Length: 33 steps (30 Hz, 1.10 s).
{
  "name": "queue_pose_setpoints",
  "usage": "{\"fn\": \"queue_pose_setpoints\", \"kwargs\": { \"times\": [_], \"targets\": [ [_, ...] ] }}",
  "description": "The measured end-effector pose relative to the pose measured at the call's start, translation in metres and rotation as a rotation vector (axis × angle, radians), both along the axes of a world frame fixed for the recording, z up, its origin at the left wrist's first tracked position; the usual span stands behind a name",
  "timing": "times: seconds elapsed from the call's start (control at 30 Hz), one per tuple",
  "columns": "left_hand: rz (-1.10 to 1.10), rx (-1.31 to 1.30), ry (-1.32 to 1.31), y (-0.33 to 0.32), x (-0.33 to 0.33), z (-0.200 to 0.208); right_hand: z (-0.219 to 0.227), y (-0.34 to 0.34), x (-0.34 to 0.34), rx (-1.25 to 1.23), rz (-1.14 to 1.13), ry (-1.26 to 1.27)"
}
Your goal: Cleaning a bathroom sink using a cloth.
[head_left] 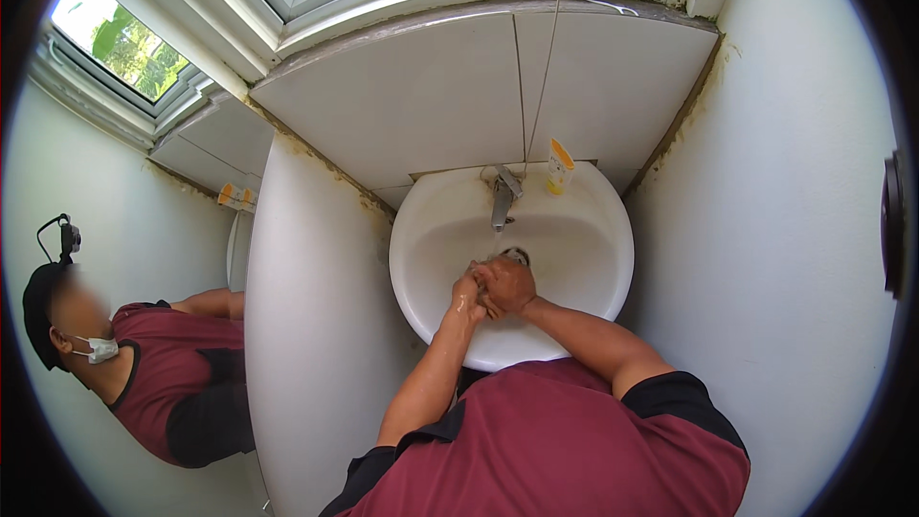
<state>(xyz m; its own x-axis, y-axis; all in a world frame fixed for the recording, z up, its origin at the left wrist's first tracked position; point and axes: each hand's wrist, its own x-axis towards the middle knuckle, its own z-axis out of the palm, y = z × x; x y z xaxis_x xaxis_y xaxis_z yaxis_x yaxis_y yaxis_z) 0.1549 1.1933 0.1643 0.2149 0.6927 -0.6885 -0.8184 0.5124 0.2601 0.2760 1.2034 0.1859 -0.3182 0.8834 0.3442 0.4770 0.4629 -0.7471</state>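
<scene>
Over the white washbasin [600, 263], my left hand [466, 295] and my right hand [512, 282] are clasped together, their fingers closed around each other. The skin looks wet and shiny. Just above them, the metal tap [502, 203] points down toward the bowl, and a thin stream of water seems to run from it. Beyond my knuckles the drain [518, 256] is partly covered by my hands. Some fingers are hidden where the hands overlap, and no object shows between them.
A white and orange tube [560, 167] stands on the basin's back right ledge. From above, a thin cord [548, 67] hangs down beside the tap. White walls flank the basin closely; tiles [383, 96] and a window lie behind. The left mirror reflects a person in a cap.
</scene>
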Motion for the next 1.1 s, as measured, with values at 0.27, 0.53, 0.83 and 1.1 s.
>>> {"fn": "queue_pose_setpoints", "kwargs": {
  "times": [0.27, 0.53, 0.83, 1.1],
  "targets": [
    [0.098, 0.213, 0.476, -0.006, -0.006, 0.035, -0.06, 0.032, 0.034, -0.749, -0.044, 0.208],
    [-0.292, 0.541, 0.725, -0.012, -0.033, 0.063, -0.009, 0.031, 0.045, -1.019, 0.413, 0.697],
    [-0.175, 0.455, 0.902, -0.023, -0.048, 0.074, -0.011, 0.034, 0.074, -0.714, -0.081, 0.493],
    [0.11, 0.454, 0.906, -0.025, -0.046, 0.085, 0.006, 0.033, 0.072, -0.889, -0.149, 0.9]
  ]
}}
